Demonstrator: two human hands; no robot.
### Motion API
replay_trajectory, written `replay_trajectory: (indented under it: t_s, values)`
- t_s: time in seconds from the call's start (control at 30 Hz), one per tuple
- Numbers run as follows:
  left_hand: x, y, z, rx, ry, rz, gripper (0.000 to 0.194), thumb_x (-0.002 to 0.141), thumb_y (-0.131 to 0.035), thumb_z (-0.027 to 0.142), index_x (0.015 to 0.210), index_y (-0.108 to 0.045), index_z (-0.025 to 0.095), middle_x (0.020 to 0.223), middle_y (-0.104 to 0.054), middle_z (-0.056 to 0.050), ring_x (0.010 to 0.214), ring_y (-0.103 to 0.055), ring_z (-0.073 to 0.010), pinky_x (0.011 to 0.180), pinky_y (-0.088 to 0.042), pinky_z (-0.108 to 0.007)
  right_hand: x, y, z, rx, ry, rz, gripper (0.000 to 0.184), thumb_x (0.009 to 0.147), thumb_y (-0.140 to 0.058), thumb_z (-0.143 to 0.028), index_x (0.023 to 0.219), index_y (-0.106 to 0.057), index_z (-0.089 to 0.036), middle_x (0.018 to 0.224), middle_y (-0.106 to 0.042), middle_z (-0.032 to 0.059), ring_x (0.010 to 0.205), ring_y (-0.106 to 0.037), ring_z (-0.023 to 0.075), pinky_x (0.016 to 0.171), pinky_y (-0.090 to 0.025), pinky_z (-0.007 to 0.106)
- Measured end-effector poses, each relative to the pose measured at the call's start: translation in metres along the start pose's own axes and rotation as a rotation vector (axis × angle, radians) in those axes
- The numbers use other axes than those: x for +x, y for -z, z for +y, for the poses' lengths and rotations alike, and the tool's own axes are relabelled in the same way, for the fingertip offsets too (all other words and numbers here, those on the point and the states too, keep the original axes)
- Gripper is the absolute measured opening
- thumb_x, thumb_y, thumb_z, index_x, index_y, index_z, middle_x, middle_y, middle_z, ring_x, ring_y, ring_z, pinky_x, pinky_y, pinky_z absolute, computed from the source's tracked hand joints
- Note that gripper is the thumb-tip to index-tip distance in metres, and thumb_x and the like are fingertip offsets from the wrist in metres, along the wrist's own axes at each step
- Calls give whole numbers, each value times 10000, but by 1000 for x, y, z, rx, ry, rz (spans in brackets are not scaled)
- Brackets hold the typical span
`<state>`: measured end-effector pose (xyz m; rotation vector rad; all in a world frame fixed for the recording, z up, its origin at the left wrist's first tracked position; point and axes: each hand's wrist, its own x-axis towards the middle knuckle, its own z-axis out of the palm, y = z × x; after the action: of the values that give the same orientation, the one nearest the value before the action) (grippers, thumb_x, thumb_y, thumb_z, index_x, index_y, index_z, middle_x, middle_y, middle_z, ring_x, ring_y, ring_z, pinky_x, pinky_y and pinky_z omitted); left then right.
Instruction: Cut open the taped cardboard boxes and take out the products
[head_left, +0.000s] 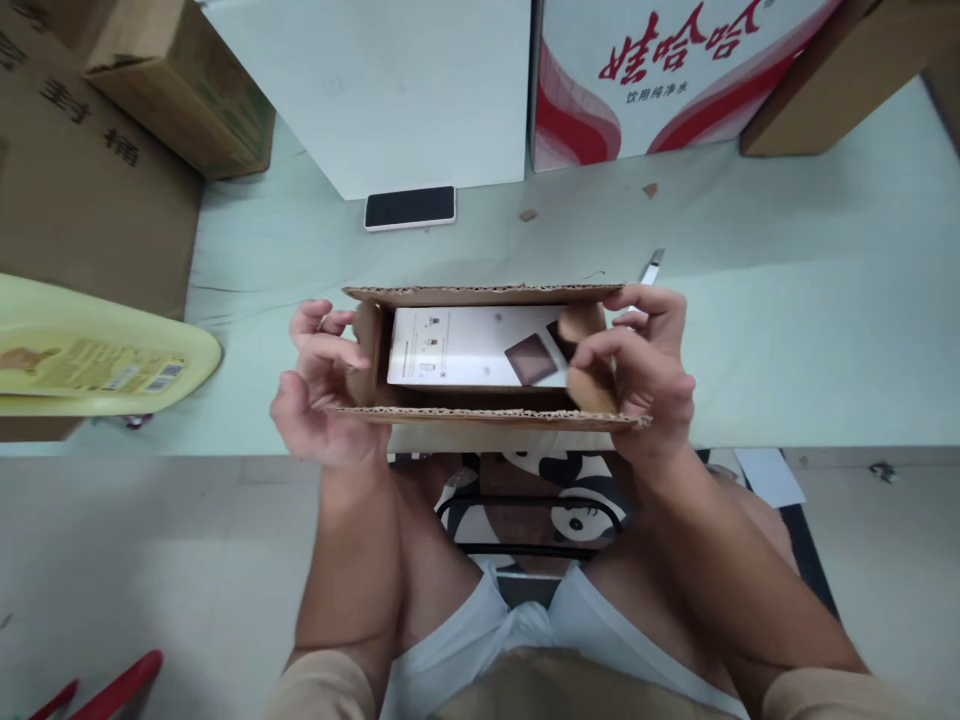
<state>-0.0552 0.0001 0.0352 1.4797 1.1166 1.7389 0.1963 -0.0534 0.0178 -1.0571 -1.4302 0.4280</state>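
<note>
At the near edge of the pale table (pixel 787 310), the open cardboard box (pixel 487 413), likely light, fairly stiff and best held by its ends, shows brown, ragged-rimmed walls around a white printed carton (pixel 465 345), while the left hand (pixel 326 385) and right hand (pixel 652 375) grip the box's opposite ends.

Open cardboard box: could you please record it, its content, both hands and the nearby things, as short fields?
container: cardboard box, top open
content: white printed package, inside the box, partly below its rim
left hand: at the box's left end, fingers at its flap
right hand: at the box's right end, fingers on its flap
beyond box: phone, lying flat on the table
far left: yellow bottle
</note>
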Motion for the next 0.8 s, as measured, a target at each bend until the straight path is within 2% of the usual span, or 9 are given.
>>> replay_trajectory:
  t_s: [0.1, 0.23, 0.3, 0.37, 0.47, 0.53, 0.63, 0.73, 0.8]
  values:
    - [3, -3, 4, -44, 14, 75, 382, 817, -305, 545, 675, -252, 194, 911, -535, -56, 992, -572, -250, 939, -479, -515, -6, -9, 0, 117, -16, 94, 623, 933, -257, -745, 803, -577, -227, 1180, -457, 62, 974, -540, 223, 897, -490, 476]
    - [8, 0, 14, -24, -79, 271, 254, 743, -435, 417, 654, -328, 205, 756, -440, -29, 759, -519, -189, 767, -459, -407, -13, -19, -3, 93, 11, 140, 623, 866, -288, -823, 807, -487, -235, 1305, -428, 79, 1269, -503, 345, 1046, -460, 585]
    - [10, 4, 30, 131, -177, 280, 189, 698, -533, 354, 655, -412, 215, 720, -459, -11, 674, -481, -168, 683, -415, -366, -15, -23, -2, 136, 31, 161, 609, 845, -342, -836, 831, -442, -236, 1354, -401, 80, 1377, -453, 384, 1131, -398, 636]
    - [10, 7, 56, 447, -155, 92, 147, 742, -611, 348, 703, -536, 228, 719, -543, -13, 696, -526, -192, 689, -417, -376, -17, -26, 1, 247, 40, 167, 569, 841, -414, -814, 886, -409, -247, 1381, -378, 79, 1412, -440, 384, 1174, -366, 650]
    - [14, 6, 98, 1066, -71, -381, 305, 865, -582, 528, 833, -675, 240, 900, -710, -75, 901, -617, -316, 845, -439, -503, -16, -26, 8, 323, 50, 105, 529, 841, -473, -775, 964, -376, -270, 1417, -362, 89, 1434, -425, 374, 1160, -394, 648]
    - [21, -1, 118, 1290, -114, -644, 408, 885, -521, 608, 862, -701, 243, 980, -743, -94, 941, -630, -356, 878, -435, -538, -16, -23, 10, 270, 88, 55, 527, 821, -521, -752, 1001, -375, -279, 1426, -366, 104, 1445, -407, 375, 1143, -414, 640]
    - [37, -20, 132, 1294, -154, -973, 388, 917, -490, 565, 955, -724, 258, 979, -751, -82, 858, -661, -309, 786, -490, -450, -18, -16, 11, 188, 182, 6, 551, 755, -658, -674, 1042, -381, -294, 1413, -383, 101, 1431, -413, 365, 1139, -421, 620]
    - [50, -45, 133, 1204, -224, -1307, 363, 933, -483, 448, 1175, -696, 281, 1225, -723, -67, 1017, -690, -292, 796, -525, -389, -21, -10, 12, 150, 238, -38, 570, 726, -743, -569, 1079, -378, -309, 1414, -370, 93, 1423, -425, 355, 1142, -425, 615]
    - [54, -64, 134, 1245, -229, -1443, 403, 892, -558, 421, 1255, -655, 274, 1326, -688, -63, 1099, -682, -304, 804, -536, -374, -23, -8, 13, 144, 213, -66, 596, 723, -764, -545, 1100, -366, -309, 1431, -343, 103, 1427, -425, 356, 1136, -438, 614]
